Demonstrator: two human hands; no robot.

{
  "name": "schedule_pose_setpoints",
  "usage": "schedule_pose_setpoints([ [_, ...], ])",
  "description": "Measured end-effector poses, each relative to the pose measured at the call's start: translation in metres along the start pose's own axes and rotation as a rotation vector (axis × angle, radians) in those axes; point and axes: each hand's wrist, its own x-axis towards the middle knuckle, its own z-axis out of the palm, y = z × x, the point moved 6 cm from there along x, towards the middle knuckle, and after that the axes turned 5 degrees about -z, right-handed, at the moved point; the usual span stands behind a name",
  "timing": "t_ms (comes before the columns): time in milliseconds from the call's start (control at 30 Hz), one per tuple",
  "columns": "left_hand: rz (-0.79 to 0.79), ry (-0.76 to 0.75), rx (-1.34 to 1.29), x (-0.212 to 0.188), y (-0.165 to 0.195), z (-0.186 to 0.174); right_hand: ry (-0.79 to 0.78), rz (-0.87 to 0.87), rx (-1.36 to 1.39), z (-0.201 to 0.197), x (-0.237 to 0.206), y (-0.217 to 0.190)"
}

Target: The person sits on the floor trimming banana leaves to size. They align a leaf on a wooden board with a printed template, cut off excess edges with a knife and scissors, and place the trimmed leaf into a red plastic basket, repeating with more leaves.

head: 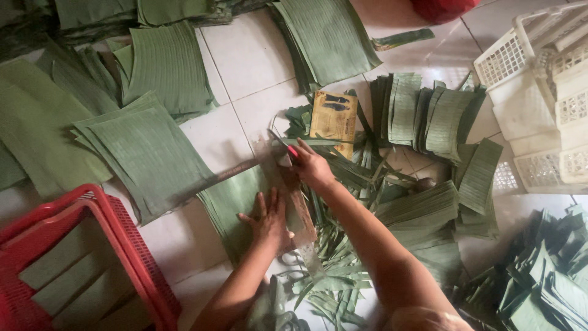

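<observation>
Under your left hand (pixel 267 222), pressed flat with fingers spread, lies a wooden board (pixel 293 197) over a banana leaf piece (pixel 231 202) on the floor (pixel 245 58). Your right hand (pixel 310 167) is closed around a small knife (pixel 283 145) at the board's far end. Those left fingertips sit close to the cutting line; a slip could nick them. Loose trimmings (pixel 343 270) nearby may shift the board.

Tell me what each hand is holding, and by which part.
The right hand grips a small cutter by its red handle end. The left hand holds nothing; it presses flat on a long ruler over a banana leaf.
</observation>
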Motion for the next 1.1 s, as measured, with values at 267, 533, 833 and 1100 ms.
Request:
schedule_pose_setpoints([
  [267,-0.007,-0.037,-0.027,-0.007,0.000,-0.006,-0.306,0.288,-0.201,0.038,-0.008,0.042],
  [533,0.030,0.105,0.108,-0.011,0.003,-0.004,0.209,0.088,-0.214,-0.097,0.058,0.027],
  [833,-0.020,0.065,0.081,-0.006,0.005,0.006,-0.335,0.119,-0.738,-0.344,0.021,-0.077],
  [1100,-0.008,0.078,0.055,-0.001,0.001,0.019,-0.463,0.414,-0.605,-0.412,-0.164,0.038],
])
